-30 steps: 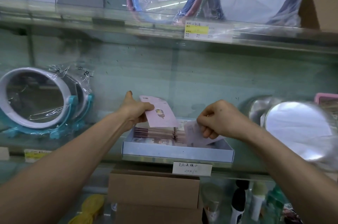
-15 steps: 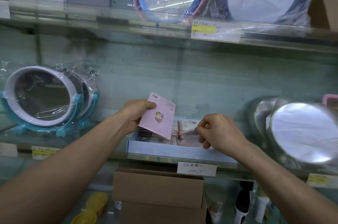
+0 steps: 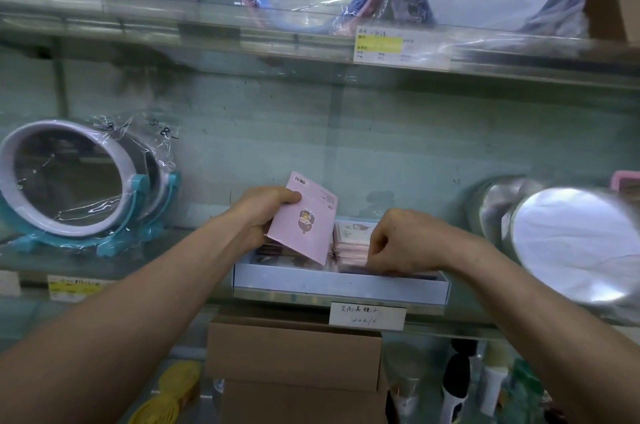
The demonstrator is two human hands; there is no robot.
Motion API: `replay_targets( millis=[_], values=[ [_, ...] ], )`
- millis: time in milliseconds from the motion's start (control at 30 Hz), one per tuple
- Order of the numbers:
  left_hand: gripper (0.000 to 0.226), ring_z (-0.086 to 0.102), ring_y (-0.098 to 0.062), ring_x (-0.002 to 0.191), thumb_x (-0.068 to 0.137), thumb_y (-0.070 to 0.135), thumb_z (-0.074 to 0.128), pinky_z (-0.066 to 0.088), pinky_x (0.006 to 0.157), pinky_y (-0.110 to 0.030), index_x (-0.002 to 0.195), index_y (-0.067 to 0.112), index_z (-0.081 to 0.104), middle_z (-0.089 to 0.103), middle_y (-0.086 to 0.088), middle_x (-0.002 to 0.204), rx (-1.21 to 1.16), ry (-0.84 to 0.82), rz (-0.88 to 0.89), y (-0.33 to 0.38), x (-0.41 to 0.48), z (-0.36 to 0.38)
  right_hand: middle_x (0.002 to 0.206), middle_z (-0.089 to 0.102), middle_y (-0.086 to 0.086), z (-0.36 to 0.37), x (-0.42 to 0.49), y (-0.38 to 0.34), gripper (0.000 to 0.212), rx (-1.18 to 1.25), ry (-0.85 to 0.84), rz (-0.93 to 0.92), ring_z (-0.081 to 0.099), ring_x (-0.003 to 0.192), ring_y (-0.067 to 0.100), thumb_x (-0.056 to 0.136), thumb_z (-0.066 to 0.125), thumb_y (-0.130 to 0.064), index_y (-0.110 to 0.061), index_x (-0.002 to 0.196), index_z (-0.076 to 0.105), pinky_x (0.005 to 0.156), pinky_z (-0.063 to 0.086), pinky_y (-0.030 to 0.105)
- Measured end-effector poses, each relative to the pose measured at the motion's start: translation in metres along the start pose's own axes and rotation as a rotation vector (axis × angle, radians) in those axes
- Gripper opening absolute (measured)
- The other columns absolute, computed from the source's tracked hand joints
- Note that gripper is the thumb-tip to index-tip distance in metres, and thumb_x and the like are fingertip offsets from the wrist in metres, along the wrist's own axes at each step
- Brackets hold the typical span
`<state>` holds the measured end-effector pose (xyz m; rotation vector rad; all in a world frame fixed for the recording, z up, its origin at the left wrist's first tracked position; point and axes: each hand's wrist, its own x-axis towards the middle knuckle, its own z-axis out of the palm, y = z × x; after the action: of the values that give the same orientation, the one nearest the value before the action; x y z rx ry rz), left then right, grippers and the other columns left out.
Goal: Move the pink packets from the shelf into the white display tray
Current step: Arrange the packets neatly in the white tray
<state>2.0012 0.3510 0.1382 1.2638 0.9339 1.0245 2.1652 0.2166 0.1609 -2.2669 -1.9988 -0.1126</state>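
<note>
At the centre of the frame a white tray (image 3: 341,286) sits on the glass shelf (image 3: 114,261), and both bare arms reach in over it. The left hand (image 3: 264,213) grips a pink packet (image 3: 304,223) with the thumb across its upper corner and the fingers curled behind, holding it tilted above the tray's left half. Just right of it, a stack of pink packets (image 3: 349,243) stands on edge inside the tray. The right hand (image 3: 403,244) is curled tight, knuckles up, fingertips down against that stack; whether it actually pinches one I cannot tell. A teal-framed mirror (image 3: 69,181) stands at the left, a round mirror (image 3: 571,243) at the right, and a cardboard box (image 3: 294,354) sits below the shelf.
</note>
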Motion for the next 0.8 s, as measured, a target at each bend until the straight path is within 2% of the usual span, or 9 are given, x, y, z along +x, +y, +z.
replay_targets(
  millis=[133, 233, 300, 367, 433, 500, 600, 700, 800],
  values=[
    [0.028, 0.065, -0.030, 0.082, 0.093, 0.008, 0.055, 0.055, 0.067, -0.038, 0.120, 0.002, 0.059, 0.067, -0.020, 0.111, 0.006, -0.024, 0.009, -0.001, 0.001, 0.006, 0.097, 0.070, 0.001, 0.020, 0.014, 0.015, 0.017, 0.131, -0.156, 0.077, 0.059, 0.084, 0.017, 0.084, 0.063, -0.028, -0.015, 0.088, 0.074, 0.080, 0.050, 0.029],
    [0.016, 0.066, -0.025, 0.068, 0.095, 0.004, 0.051, 0.056, 0.059, -0.033, 0.107, 0.005, 0.062, 0.068, -0.017, 0.095, 0.008, -0.072, 0.014, -0.001, -0.001, 0.008, 0.094, 0.074, -0.002, 0.024, 0.019, 0.030, 0.017, 0.253, -0.201, 0.109, 0.064, 0.081, 0.014, 0.085, 0.064, -0.026, -0.017, 0.089, 0.077, 0.075, 0.053, 0.027],
    [0.012, 0.064, -0.023, 0.066, 0.096, 0.003, 0.049, 0.055, 0.059, -0.034, 0.096, 0.007, 0.061, 0.066, -0.015, 0.090, 0.002, -0.097, -0.007, 0.000, -0.003, 0.010, 0.089, 0.074, 0.004, 0.020, 0.021, 0.031, 0.022, 0.378, -0.116, 0.086, 0.060, 0.068, 0.014, 0.090, 0.057, -0.022, -0.011, 0.083, 0.074, 0.068, 0.051, 0.026],
    [0.014, 0.062, -0.027, 0.076, 0.096, 0.002, 0.046, 0.052, 0.072, -0.042, 0.094, 0.006, 0.060, 0.064, -0.017, 0.095, -0.039, -0.143, -0.035, 0.001, -0.005, 0.011, 0.092, 0.072, 0.011, 0.014, 0.021, 0.029, 0.021, 0.722, 0.022, 0.095, 0.062, 0.067, 0.015, 0.095, 0.053, -0.022, -0.010, 0.085, 0.067, 0.068, 0.051, 0.028],
    [0.017, 0.062, -0.030, 0.083, 0.098, 0.003, 0.042, 0.050, 0.078, -0.047, 0.105, 0.004, 0.058, 0.064, -0.018, 0.102, -0.098, -0.205, -0.061, 0.004, -0.009, 0.016, 0.098, 0.071, 0.010, 0.008, 0.021, 0.025, 0.018, 1.013, 0.035, 0.089, 0.066, 0.076, 0.016, 0.094, 0.057, -0.026, -0.011, 0.100, 0.064, 0.071, 0.054, 0.030],
    [0.022, 0.062, -0.030, 0.087, 0.098, 0.004, 0.041, 0.050, 0.081, -0.046, 0.112, 0.004, 0.057, 0.063, -0.017, 0.109, -0.123, -0.243, -0.045, 0.006, -0.012, 0.024, 0.097, 0.072, 0.007, 0.006, 0.021, 0.020, 0.020, 1.106, 0.031, 0.040, 0.067, 0.075, 0.015, 0.091, 0.062, -0.018, -0.013, 0.110, 0.064, 0.068, 0.054, 0.027],
    [0.012, 0.059, -0.022, 0.084, 0.098, 0.017, 0.048, 0.049, 0.080, -0.036, 0.095, 0.012, 0.059, 0.061, -0.012, 0.103, 0.031, -0.174, -0.006, 0.009, -0.013, 0.033, 0.087, 0.070, 0.004, 0.004, 0.024, 0.021, 0.021, 0.944, 0.237, -0.004, 0.062, 0.069, 0.014, 0.088, 0.061, -0.006, -0.013, 0.107, 0.069, 0.061, 0.049, 0.023],
    [0.035, 0.060, -0.026, 0.083, 0.096, 0.043, 0.050, 0.052, 0.082, -0.041, 0.099, 0.009, 0.058, 0.060, -0.016, 0.099, 0.077, -0.201, -0.112, 0.010, -0.011, 0.026, 0.087, 0.070, 0.003, 0.003, 0.025, 0.033, 0.012, 0.487, 0.456, -0.063, 0.063, 0.084, 0.025, 0.085, 0.062, -0.012, -0.017, 0.089, 0.073, 0.076, 0.054, 0.038],
    [0.023, 0.064, -0.025, 0.075, 0.096, 0.019, 0.055, 0.057, 0.073, -0.037, 0.114, 0.006, 0.053, 0.062, -0.017, 0.091, -0.001, -0.280, -0.135, 0.004, -0.016, 0.027, 0.094, 0.065, -0.005, 0.012, 0.014, 0.038, 0.012, 0.328, 0.453, -0.175, 0.060, 0.091, 0.017, 0.084, 0.065, -0.015, -0.023, 0.089, 0.073, 0.083, 0.049, 0.033]
  ],
)
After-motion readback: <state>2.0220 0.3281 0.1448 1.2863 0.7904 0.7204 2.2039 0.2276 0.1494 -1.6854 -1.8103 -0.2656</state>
